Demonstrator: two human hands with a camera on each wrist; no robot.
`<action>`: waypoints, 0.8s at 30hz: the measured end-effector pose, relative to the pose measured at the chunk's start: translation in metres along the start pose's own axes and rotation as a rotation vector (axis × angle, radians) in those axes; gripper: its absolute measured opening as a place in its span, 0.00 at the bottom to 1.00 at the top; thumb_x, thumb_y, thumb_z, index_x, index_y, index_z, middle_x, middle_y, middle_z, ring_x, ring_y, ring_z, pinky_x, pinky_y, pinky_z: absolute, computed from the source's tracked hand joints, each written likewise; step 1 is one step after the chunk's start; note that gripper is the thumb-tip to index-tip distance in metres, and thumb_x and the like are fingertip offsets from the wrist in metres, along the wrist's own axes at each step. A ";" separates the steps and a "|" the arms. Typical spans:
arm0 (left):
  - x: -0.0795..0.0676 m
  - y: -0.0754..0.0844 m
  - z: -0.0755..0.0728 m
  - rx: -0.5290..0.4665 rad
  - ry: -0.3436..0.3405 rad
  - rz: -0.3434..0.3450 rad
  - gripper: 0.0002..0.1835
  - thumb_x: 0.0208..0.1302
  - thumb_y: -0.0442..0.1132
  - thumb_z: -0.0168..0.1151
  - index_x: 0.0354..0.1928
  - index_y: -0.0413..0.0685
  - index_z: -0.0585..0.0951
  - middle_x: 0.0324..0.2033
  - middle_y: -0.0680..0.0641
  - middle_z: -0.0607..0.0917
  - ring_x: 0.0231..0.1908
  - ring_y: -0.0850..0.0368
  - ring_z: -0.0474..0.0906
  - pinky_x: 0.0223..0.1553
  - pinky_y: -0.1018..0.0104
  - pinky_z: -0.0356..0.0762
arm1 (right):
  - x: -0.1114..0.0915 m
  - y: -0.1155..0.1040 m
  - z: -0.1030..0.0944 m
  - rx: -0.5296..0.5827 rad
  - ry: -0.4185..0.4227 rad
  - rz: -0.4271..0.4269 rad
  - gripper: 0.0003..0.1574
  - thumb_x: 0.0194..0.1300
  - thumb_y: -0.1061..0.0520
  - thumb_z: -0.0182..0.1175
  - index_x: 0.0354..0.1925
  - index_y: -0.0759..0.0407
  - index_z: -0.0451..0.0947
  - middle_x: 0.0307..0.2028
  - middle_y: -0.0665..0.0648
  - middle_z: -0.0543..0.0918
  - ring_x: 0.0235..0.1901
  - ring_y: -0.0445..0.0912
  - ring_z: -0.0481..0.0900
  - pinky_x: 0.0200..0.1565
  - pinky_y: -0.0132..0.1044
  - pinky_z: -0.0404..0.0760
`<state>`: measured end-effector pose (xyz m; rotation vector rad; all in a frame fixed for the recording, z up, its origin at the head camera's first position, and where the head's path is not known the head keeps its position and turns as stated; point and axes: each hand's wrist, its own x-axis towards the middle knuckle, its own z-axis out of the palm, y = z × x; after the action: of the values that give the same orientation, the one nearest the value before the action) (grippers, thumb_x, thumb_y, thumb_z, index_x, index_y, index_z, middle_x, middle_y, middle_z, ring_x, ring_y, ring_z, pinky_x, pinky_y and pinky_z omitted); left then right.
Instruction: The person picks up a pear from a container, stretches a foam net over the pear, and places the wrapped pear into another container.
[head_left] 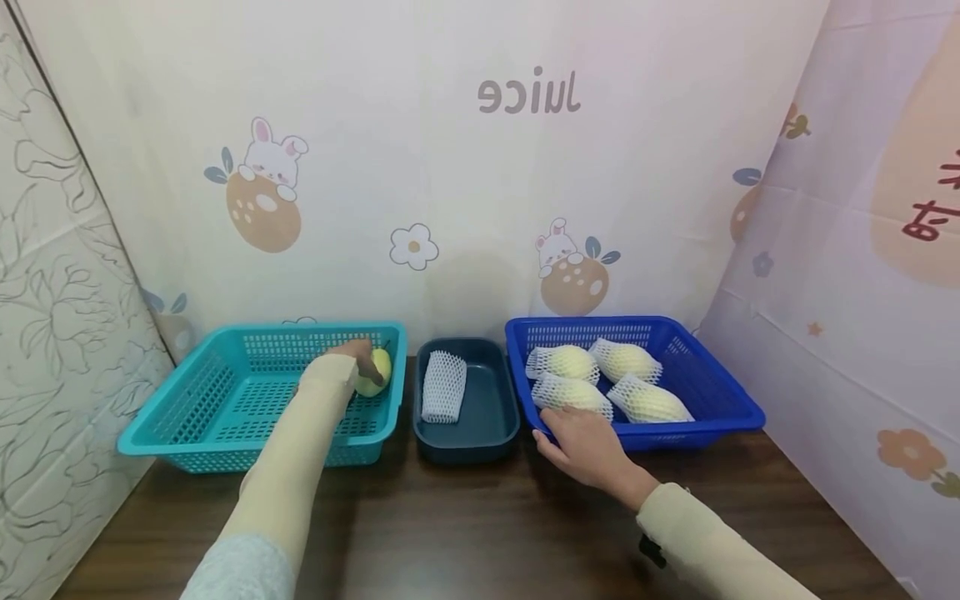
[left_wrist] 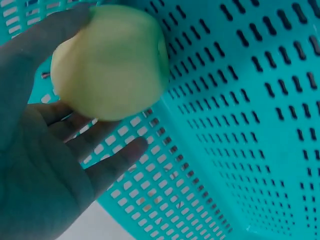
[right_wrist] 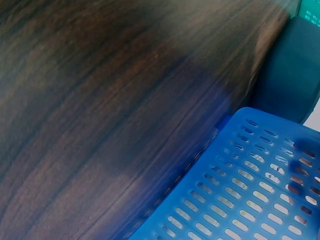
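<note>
My left hand [head_left: 358, 354] is inside the teal basket [head_left: 138, 433], near its right wall. It holds a smooth yellow-green pear [head_left: 375, 372]; in the left wrist view the thumb lies along one side of the pear [left_wrist: 112, 65] and some fingers reach beneath it. At the near left corner of the blue basket [head_left: 720, 417], my right hand [head_left: 588, 446] grips the rim, fingers over it and thumb outside. Several pale yellow fruits [head_left: 573, 362] in white foam nets lie in that basket. The right hand is out of sight in the right wrist view.
A dark teal tray [head_left: 487, 408] stands between the two baskets, with a flat white foam net [head_left: 445, 387] in its left half. All three containers sit on a dark wooden table [head_left: 420, 533]. Behind them hangs a printed curtain [head_left: 450, 167].
</note>
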<state>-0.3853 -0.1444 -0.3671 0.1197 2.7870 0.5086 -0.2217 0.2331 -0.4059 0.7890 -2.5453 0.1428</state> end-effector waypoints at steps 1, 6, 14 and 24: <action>0.000 0.001 0.001 -0.011 0.005 -0.011 0.35 0.53 0.43 0.72 0.60 0.38 0.69 0.50 0.35 0.75 0.49 0.40 0.71 0.49 0.44 0.71 | 0.000 -0.001 0.000 -0.002 -0.002 0.005 0.10 0.64 0.48 0.57 0.28 0.48 0.70 0.18 0.42 0.63 0.19 0.39 0.62 0.22 0.31 0.62; -0.001 0.005 0.005 -0.055 0.024 -0.043 0.33 0.51 0.41 0.73 0.58 0.40 0.71 0.45 0.40 0.76 0.43 0.45 0.71 0.43 0.48 0.74 | -0.003 -0.002 -0.003 -0.015 -0.021 0.029 0.11 0.65 0.46 0.56 0.30 0.49 0.72 0.20 0.43 0.67 0.20 0.39 0.63 0.23 0.32 0.64; 0.004 0.003 0.004 -0.123 0.012 -0.035 0.26 0.49 0.39 0.74 0.48 0.40 0.72 0.40 0.40 0.75 0.41 0.45 0.70 0.37 0.54 0.73 | -0.003 0.000 -0.002 -0.007 -0.006 0.017 0.10 0.65 0.47 0.56 0.30 0.50 0.72 0.19 0.42 0.66 0.21 0.39 0.63 0.23 0.31 0.65; 0.004 -0.005 0.000 -0.063 0.045 0.088 0.23 0.48 0.38 0.75 0.41 0.37 0.73 0.33 0.40 0.75 0.33 0.47 0.72 0.31 0.58 0.74 | -0.001 0.000 0.002 -0.018 0.009 -0.002 0.10 0.65 0.47 0.55 0.29 0.49 0.71 0.19 0.43 0.64 0.20 0.39 0.62 0.22 0.31 0.62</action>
<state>-0.3892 -0.1482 -0.3703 0.2199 2.8153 0.6279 -0.2219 0.2336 -0.4082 0.7823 -2.5335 0.1226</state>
